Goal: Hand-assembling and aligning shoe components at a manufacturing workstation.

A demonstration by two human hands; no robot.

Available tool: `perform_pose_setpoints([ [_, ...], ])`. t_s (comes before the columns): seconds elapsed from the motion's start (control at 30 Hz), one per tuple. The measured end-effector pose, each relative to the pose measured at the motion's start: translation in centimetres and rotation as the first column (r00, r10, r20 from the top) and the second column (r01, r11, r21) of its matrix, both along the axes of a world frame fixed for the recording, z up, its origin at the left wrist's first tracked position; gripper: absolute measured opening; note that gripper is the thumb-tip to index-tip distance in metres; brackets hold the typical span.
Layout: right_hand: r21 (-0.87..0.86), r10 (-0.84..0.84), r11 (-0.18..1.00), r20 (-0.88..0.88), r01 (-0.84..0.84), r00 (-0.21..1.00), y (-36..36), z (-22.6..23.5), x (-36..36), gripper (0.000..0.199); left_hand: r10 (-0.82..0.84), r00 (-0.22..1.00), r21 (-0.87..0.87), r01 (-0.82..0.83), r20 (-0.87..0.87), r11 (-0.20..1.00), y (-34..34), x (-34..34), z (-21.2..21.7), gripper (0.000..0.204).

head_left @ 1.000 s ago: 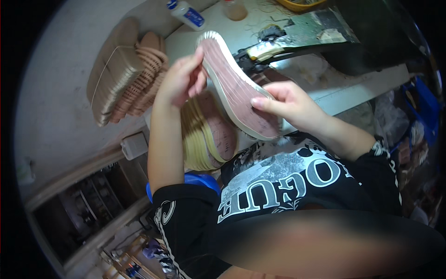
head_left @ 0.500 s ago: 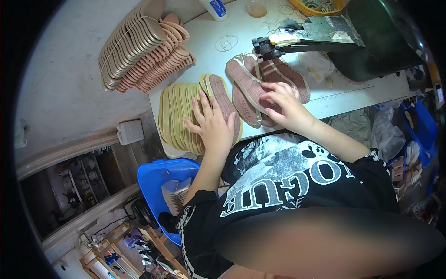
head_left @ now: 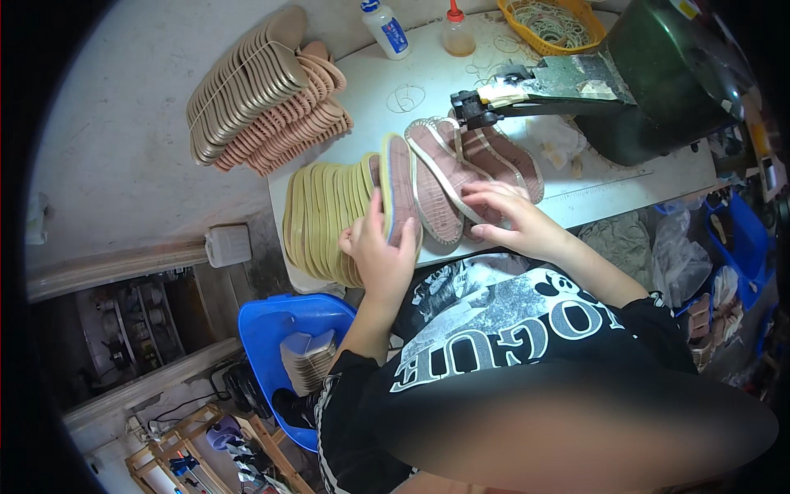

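Yellow-edged insoles (head_left: 322, 214) stand on edge in a row on the work table. My left hand (head_left: 383, 251) closes on the rightmost one (head_left: 398, 181), thumb on its brown face and index finger along its left edge; the other fingers curl in. Beside it lie several overlapping brown insoles (head_left: 504, 160) with pale stitched rims. My right hand (head_left: 517, 216) has its thumb and bent fingers at the lower end of the top pale-rimmed insole (head_left: 440, 169), which sits tilted. The hand covers part of this pile.
A green machine (head_left: 658, 82) reaches its arm over the pale insoles. Banded insoles (head_left: 247, 90) lean at the wall. A white bottle (head_left: 385, 31), a red-tipped bottle (head_left: 458, 33) and a yellow basket (head_left: 555, 29) of rubber bands stand behind. A blue bin (head_left: 267, 329) is below the table (head_left: 362, 107).
My left hand has gone from spread over the yellow-edged row to gripping its rightmost insole, now more upright. Under my right hand, the top pale-rimmed insole has tilted. The view has shifted slightly.
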State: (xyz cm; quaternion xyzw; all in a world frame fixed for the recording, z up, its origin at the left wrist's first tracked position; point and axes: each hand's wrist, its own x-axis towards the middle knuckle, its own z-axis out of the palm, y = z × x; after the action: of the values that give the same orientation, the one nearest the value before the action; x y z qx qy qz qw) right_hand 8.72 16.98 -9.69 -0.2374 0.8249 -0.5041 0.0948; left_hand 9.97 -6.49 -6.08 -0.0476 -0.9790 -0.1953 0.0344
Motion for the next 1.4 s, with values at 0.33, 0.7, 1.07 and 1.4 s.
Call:
perform_pose_setpoints([
  [0.33, -0.675, 0.195, 0.713, 0.449, 0.188, 0.872, -3.3, 3.3, -1.4, 0.039, -0.035, 0.999, 0.972, -0.015, 0.024, 0.236, 2.3, -1.7, 0.9, 0.057],
  [0.7, -0.860, 0.624, 0.511, 0.362, -0.011, 0.692, -0.8, 2.1, -4.0, 0.037, -0.446, 0.891, 0.973, -0.174, 0.089, -0.154, 5.4, -4.5, 2.5, 0.030],
  [1.07, -0.351, 0.134, 0.935, 0.480, 0.050, 0.867, 1.6, 5.8, -4.8, 0.024, -0.234, 0.972, 0.953, 0.066, 0.005, 0.295, 6.7, -6.1, 1.9, 0.033],
  [1.4, -0.465, 0.102, 0.867, 0.519, 0.180, 0.849, 2.9, 3.5, -3.6, 0.025, -0.135, 0.991, 0.996, -0.003, 0.015, 0.092, 9.3, -13.6, 3.4, 0.030],
])
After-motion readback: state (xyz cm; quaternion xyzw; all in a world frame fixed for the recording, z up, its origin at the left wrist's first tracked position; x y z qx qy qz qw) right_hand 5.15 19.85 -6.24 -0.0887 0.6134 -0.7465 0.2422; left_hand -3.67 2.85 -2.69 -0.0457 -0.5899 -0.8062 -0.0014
